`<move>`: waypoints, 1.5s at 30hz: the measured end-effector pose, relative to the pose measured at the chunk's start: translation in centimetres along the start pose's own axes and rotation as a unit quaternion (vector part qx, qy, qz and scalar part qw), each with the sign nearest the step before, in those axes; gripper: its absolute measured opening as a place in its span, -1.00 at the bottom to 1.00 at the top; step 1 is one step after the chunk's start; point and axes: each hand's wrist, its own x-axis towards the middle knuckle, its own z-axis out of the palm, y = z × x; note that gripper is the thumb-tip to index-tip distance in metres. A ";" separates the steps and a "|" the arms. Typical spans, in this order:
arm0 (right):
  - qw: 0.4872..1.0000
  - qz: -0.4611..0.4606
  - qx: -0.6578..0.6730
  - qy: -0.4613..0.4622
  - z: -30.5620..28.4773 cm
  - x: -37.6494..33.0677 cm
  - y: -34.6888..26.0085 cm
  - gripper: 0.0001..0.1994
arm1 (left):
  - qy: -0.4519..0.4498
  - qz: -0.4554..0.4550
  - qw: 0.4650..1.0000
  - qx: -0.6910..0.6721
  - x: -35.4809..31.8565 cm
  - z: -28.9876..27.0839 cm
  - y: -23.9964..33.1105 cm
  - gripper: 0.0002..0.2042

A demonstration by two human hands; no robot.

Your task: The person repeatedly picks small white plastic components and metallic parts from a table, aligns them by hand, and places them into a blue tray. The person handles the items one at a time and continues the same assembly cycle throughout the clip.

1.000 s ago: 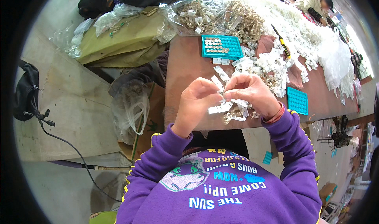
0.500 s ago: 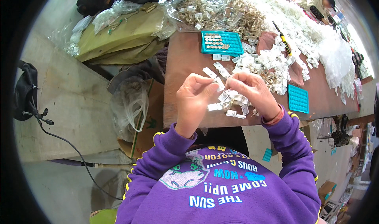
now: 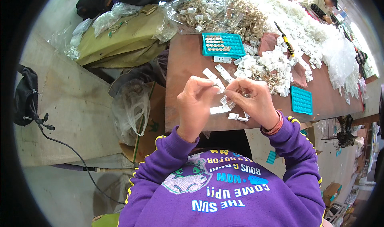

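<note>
Both hands are raised over the front edge of the brown table. My left hand (image 3: 197, 101) is closed in a pinch, with a small white card tag (image 3: 219, 85) at its thumb and fingertips. Close beside it, my right hand (image 3: 254, 101) also pinches with thumb and forefinger; what it holds is too small to make out. Around and beneath the hands lie more white tags (image 3: 216, 110), some with thin cord loops. Beyond them a teal tray (image 3: 236, 47) with round pockets carries rows of small round metallic pieces (image 3: 216, 44) on its left side.
A heap of white tags with beige cords (image 3: 272, 65) spreads behind my right hand. A second teal tray (image 3: 301, 100) lies at the right. A yellow-and-black tool (image 3: 287, 43) rests on a pinkish cloth (image 3: 299, 74). Another person (image 3: 318, 5) works at the far right.
My right hand has turned a little and its fingertips have come down beside my left fingertips. The left hand stays nearly in place, still pinching the white tag.
</note>
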 end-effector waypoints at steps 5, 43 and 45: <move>0.993 0.055 0.102 -0.015 0.9 -0.1 0.5 -0.91 | 0.053 -0.079 0.976 -0.195 -0.1 1.1 -0.2 -0.90; 0.959 -0.097 -0.255 -0.071 -4.1 15.7 10.9 -0.90 | 0.057 -0.256 0.882 -0.392 7.3 2.1 -5.9 -0.86; 0.959 -0.089 -0.263 -0.066 -4.0 15.8 10.8 -0.91 | 0.050 -0.256 0.882 -0.392 7.4 2.0 -5.9 -0.85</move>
